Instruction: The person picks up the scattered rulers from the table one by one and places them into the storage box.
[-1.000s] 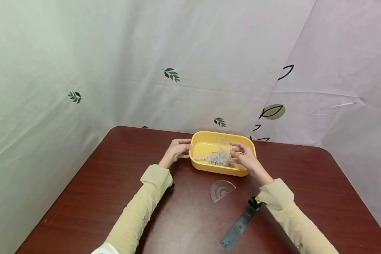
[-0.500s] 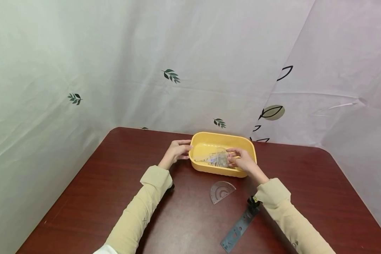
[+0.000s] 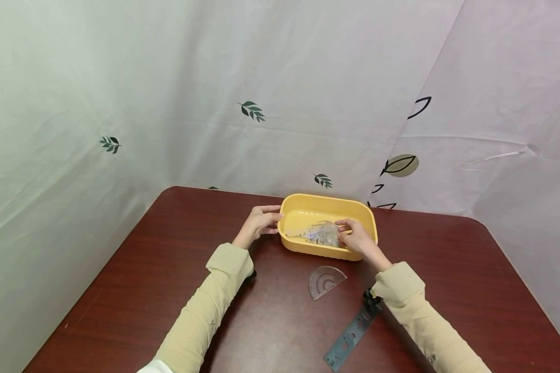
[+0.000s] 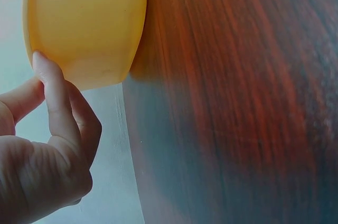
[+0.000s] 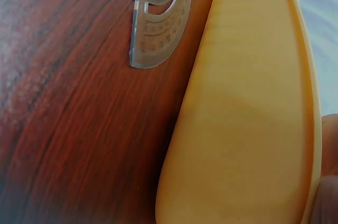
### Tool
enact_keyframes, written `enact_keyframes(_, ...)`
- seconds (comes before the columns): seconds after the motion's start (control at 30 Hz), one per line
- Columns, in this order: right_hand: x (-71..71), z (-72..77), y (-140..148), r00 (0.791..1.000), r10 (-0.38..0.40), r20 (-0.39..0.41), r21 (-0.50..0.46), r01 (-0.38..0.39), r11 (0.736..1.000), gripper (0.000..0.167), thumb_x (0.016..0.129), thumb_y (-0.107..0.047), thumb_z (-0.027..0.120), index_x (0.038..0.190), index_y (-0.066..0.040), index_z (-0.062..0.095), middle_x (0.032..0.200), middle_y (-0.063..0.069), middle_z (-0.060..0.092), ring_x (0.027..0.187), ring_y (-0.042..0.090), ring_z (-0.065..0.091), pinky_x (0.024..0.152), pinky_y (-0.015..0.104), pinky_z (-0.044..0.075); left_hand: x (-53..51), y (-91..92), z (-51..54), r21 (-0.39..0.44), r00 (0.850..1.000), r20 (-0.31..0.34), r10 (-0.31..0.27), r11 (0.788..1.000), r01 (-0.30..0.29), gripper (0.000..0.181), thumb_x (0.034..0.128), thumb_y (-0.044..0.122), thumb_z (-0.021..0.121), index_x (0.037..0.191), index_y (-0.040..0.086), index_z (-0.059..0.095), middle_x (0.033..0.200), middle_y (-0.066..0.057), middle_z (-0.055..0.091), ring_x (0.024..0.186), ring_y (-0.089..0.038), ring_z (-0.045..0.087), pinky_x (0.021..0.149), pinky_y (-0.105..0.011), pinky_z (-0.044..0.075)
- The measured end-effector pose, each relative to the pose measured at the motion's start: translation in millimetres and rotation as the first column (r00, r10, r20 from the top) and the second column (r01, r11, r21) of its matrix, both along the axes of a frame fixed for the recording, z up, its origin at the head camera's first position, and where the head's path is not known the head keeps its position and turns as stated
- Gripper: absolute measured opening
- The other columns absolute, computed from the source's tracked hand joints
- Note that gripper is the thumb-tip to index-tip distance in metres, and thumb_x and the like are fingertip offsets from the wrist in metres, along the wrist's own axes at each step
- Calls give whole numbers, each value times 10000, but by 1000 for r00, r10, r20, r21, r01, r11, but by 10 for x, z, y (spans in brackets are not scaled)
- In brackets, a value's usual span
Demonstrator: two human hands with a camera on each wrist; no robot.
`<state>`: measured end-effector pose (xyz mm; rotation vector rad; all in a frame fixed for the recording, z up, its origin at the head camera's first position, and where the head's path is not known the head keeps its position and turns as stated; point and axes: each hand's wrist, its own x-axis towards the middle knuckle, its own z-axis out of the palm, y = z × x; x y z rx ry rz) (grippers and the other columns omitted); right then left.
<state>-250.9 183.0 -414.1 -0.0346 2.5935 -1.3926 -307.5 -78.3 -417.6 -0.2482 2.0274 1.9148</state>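
A yellow plastic box (image 3: 326, 199) stands near the table's back edge. My left hand (image 3: 260, 223) holds its left end, with a digit against the wall near the rim in the left wrist view. Inside lie several clear plastic pieces (image 3: 310, 233), overlapping, among them a pointed one like a set square. My right hand (image 3: 357, 238) reaches into the right side and pinches the edge of a clear protractor (image 3: 329, 230) on this pile. In the right wrist view the box wall (image 5: 248, 102) hides most of that hand.
Another clear protractor (image 3: 326, 282) lies on the dark red table (image 3: 270, 321) in front of the box. A bluish straight ruler (image 3: 350, 339) with cut-out shapes lies nearer, partly under the right wrist strap. White curtain (image 3: 280, 77) hangs close behind the table.
My right hand has lowered the protractor from above the box onto the clear pieces, then shifted slightly right. The left hand and the box stay in place.
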Motion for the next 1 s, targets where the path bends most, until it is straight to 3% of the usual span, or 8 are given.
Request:
enact_keyframes(0.3, 1, 0, 0, 998, 5, -63, 85, 0, 996, 365, 915, 6, 470, 1266, 80, 535, 1217, 309, 551, 1053, 387, 593, 632, 227, 496, -3, 13, 6, 6, 1000, 3, 4, 1000, -4, 438, 886, 59, 650, 1318, 85, 584, 847, -32, 679, 671, -100, 635, 511, -186, 557)
enact_keyframes(0.5, 0, -19, -11, 992, -42, -117, -5, 42, 999, 317, 919, 1, 491, 1216, 71, 580, 1120, 263, 593, 961, 335, 613, 614, 201, 494, -2, 13, 2, 4, 1000, 5, 3, 1000, -3, 445, 883, 56, 654, 1321, 84, 581, 804, -14, 659, 652, -93, 626, 495, -182, 549)
enact_keyframes(0.73, 21, -17, -8, 976, -83, -201, -106, 62, 992, 275, 919, -26, 548, 1163, 84, 613, 1021, 255, 623, 859, 322, 639, 710, 344, 598, -2, 5, 6, -2, 1000, 1, 7, 1000, -7, 443, 883, 57, 653, 1320, 73, 580, 779, -9, 656, 635, -89, 619, 484, -184, 544)
enact_keyframes(1.0, 93, 80, 24, 949, -44, -311, -18, 41, 999, 225, 909, -46, 620, 1098, 75, 643, 984, 231, 659, 837, 254, 617, 702, 190, 495, -1, 18, 6, -11, 1000, 7, 10, 1000, -10, 437, 882, 72, 663, 1312, 89, 589, 799, -26, 663, 655, -101, 624, 485, -184, 545)
